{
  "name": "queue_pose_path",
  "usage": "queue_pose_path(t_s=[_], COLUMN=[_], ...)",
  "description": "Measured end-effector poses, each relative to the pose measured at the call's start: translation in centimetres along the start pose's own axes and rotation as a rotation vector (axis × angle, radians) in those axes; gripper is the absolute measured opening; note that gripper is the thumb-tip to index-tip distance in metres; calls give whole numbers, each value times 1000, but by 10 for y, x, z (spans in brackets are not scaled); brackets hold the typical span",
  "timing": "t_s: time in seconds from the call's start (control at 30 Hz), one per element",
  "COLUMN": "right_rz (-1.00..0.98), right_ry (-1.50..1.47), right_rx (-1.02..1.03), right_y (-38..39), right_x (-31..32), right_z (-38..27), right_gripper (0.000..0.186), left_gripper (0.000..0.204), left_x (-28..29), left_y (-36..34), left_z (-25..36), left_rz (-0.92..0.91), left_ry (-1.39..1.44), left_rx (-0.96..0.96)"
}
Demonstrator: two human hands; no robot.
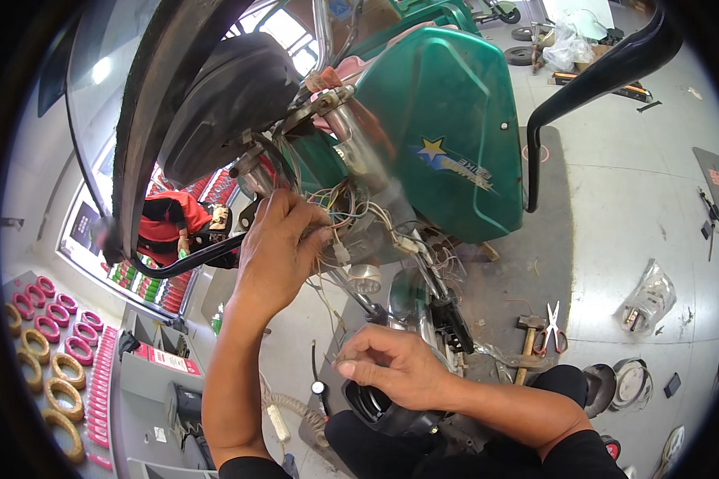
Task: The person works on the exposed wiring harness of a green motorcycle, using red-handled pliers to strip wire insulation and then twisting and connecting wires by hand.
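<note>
A bundle of thin multicoloured wires (361, 206) hangs out of the opened front of a green electric bike or trike. My left hand (276, 251) reaches up into this bundle, fingers closed in a pinch on some of the wires; the exact strands are hidden behind the fingers. Just right of its fingertips hangs a small white connector (341, 254). Lower down, my right hand (395, 369) is held in front of the bike with thumb and fingers curled together. Whatever it may hold is too small to tell. A round lamp (365, 278) sits below the wires.
A green body panel (455, 120) stands right of the wires, with a black curved bar (567, 100) beyond it. On the floor at right lie a hammer (527, 347), scissors (552, 329) and a clear plastic bag (647, 299). Tape rolls (64, 395) hang at lower left.
</note>
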State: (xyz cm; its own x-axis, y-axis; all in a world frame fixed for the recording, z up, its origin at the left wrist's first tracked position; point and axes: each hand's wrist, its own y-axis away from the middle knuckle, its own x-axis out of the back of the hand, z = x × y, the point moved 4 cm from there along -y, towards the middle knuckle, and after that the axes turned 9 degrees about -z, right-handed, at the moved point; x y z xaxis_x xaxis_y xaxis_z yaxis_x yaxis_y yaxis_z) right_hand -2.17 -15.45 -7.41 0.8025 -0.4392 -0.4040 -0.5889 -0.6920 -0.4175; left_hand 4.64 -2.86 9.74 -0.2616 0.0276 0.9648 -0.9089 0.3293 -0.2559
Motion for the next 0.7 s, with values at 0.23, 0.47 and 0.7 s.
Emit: queue_pose_path(t_s=[0.23,0.47,0.7], right_rz=[21,36,32], right_ry=[-37,-40,-7], right_rx=[17,3,31], right_y=[-1,0,0], right_x=[0,0,5], right_z=[-1,-4,1], right_gripper=[19,21,23], left_gripper=[16,20,16], left_x=[12,14,9], left_y=[-14,-12,6], left_z=[-4,-7,12], left_rz=[-142,-155,-52], left_ry=[183,180,-68], left_rx=[64,27,-35])
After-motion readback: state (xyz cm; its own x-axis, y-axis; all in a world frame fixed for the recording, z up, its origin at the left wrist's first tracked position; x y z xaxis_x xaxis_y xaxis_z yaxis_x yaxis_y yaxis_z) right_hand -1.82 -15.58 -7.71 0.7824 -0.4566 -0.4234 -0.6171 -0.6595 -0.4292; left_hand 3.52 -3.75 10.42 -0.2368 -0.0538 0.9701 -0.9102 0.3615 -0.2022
